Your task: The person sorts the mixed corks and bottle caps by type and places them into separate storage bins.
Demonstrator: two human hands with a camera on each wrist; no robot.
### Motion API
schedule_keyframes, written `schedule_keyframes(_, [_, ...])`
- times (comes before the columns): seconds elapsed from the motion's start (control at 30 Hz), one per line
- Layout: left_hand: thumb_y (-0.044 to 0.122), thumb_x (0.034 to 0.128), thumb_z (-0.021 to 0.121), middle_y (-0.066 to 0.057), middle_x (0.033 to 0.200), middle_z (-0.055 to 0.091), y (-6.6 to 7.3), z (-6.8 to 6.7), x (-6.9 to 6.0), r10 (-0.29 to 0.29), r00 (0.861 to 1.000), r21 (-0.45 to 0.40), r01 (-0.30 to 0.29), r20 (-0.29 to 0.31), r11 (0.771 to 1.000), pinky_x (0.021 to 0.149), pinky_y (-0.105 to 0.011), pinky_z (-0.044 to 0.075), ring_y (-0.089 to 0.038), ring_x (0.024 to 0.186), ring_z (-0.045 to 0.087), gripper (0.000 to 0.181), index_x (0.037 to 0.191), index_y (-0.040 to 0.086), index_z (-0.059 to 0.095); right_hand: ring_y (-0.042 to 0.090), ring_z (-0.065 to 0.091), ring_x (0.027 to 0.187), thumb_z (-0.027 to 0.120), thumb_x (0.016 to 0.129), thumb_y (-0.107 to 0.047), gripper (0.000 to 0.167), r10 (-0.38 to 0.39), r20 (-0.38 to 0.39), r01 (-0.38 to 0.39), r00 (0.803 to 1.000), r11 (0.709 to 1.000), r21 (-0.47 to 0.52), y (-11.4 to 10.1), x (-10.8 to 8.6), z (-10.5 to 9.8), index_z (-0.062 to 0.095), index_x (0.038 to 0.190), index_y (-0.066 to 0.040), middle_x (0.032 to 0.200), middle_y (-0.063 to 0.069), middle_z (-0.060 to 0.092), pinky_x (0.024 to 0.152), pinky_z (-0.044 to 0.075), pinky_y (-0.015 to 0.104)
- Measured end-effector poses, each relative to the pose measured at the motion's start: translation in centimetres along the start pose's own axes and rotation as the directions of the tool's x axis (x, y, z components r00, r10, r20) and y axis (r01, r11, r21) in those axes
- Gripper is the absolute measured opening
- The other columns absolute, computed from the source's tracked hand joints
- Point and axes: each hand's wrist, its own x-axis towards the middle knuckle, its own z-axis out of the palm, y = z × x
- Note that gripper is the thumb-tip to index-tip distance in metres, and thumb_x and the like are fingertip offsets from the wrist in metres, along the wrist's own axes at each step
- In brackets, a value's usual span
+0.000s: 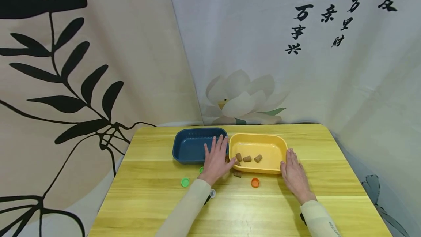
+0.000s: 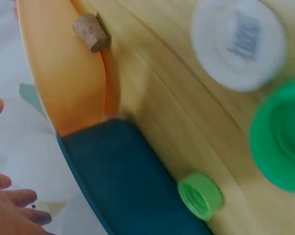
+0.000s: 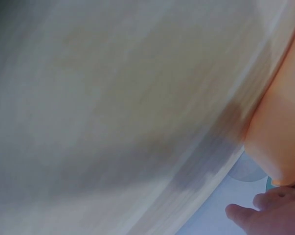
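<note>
Side by side stand a blue tray [image 1: 194, 149] and a yellow tray [image 1: 273, 153], which holds several brown corks [image 1: 247, 159]. The left hand [image 1: 216, 160], fingers spread, is over the blue tray's right end where the two trays meet; whether it touches them I cannot tell. The right hand [image 1: 295, 176], its fingers extended, lies against the yellow tray's right side. In the right wrist view the right hand [image 3: 274, 215] is at that tray's edge [image 3: 279, 122]. The left wrist view has the left hand's fingers [image 2: 22, 198] beside the blue tray [image 2: 132, 181].
On the wooden table [image 1: 263, 211], in front of the trays, lie green caps [image 1: 185, 182], an orange cap [image 1: 255, 182], a white cap [image 1: 212, 193] and a cork [image 1: 237, 174]. Printed cloth [image 1: 148, 46] hangs behind the table.
</note>
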Motion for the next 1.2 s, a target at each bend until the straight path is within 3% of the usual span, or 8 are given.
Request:
schedule_keyframes(0.27, [0.055, 0.0969, 0.063, -0.012, 0.171, 0.023, -3.7, -1.2, -3.1, -0.046, 0.998, 0.02, 0.048, -0.053, 0.999, 0.117, -0.074, 0.019, -0.041, 0.155, 0.021, 0.09, 0.166, 0.012, 0.023, 0.054, 0.015, 0.152, 0.028, 0.114, -0.026, 0.064, -0.004, 0.004, 0.004, 1.0, 1.0, -0.004, 0.0, -0.1, -0.1, 0.009, 0.159, 0.014, 0.166, 0.034, 0.008, 0.116, 0.019, 0.072])
schedule_keyframes(0.47, [0.052, 0.097, 0.064, -0.014, 0.171, 0.021, -6.5, -2.0, -5.1, -0.088, 0.992, -0.023, 0.086, -0.093, 0.996, 0.117, -0.074, 0.015, -0.042, 0.156, 0.017, 0.093, 0.166, 0.01, 0.019, 0.053, 0.013, 0.152, 0.028, 0.114, -0.027, 0.064, 0.005, 0.004, -0.005, 1.0, 1.0, 0.017, 0.3, -0.2, -0.2, 0.008, 0.159, 0.013, 0.167, 0.033, 0.006, 0.116, 0.018, 0.072])
schedule_keyframes(0.73, [0.051, 0.0999, 0.062, -0.016, 0.172, 0.017, -10.2, -3.5, -5.9, -0.183, 0.974, -0.069, 0.175, -0.136, 0.982, 0.116, -0.076, 0.016, -0.044, 0.156, 0.014, 0.091, 0.166, 0.007, 0.016, 0.054, 0.015, 0.151, 0.03, 0.113, -0.026, 0.064, -0.004, -0.01, 0.004, 1.0, 1.0, 0.017, 0.3, -0.2, 0.1, 0.01, 0.159, 0.014, 0.166, 0.035, 0.01, 0.115, 0.019, 0.073])
schedule_keyframes(1.0, [0.068, 0.0994, 0.049, -0.02, 0.172, 0.004, -14.7, -3.6, -5.7, -0.339, 0.941, -0.087, 0.336, -0.017, 0.938, 0.112, -0.081, 0.008, -0.047, 0.156, 0.0, 0.1, 0.166, 0.004, 0.012, 0.054, 0.015, 0.151, 0.029, 0.114, -0.027, 0.064, -0.013, 0.006, 0.013, 1.0, 1.0, 0.017, 0.2, 0.0, -0.2, 0.009, 0.159, 0.014, 0.166, 0.034, 0.008, 0.115, 0.019, 0.073])
schedule_keyframes(1.2, [0.071, 0.0998, 0.044, -0.021, 0.172, 0.006, -15.8, -2.6, -6.4, -0.352, 0.934, -0.085, 0.356, 0.052, 0.931, 0.11, -0.083, 0.011, -0.049, 0.155, 0.007, 0.101, 0.166, 0.002, 0.01, 0.055, 0.015, 0.151, 0.028, 0.114, -0.029, 0.064, -0.012, 0.019, 0.012, 1.0, 1.0, 0.028, 0.2, 0.1, -0.4, 0.01, 0.159, 0.013, 0.166, 0.033, 0.009, 0.115, 0.019, 0.073])
